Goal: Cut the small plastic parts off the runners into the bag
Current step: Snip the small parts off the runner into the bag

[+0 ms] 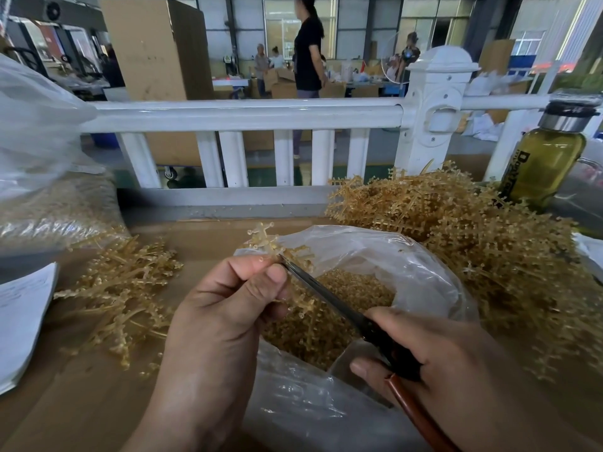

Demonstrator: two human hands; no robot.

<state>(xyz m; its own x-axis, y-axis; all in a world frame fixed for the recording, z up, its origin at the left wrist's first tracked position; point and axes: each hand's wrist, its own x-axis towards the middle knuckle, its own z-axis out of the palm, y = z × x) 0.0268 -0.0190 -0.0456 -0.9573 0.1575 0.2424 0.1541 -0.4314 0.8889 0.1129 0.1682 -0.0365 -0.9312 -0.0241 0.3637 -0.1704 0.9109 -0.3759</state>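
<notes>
Between left fingers (261, 282): runner (264, 239), scissors (329, 301) touching.

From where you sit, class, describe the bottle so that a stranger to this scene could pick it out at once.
Follow the white fence right, past its thick post. The bottle stands at the far right, behind the big pile of runners. It alone is clear, holds yellow-green liquid, and has a steel collar and black lettering.

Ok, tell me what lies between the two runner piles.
Head view: the open plastic bag of cut parts, left hand holding a runner and right hand the scissors above it.
</notes>
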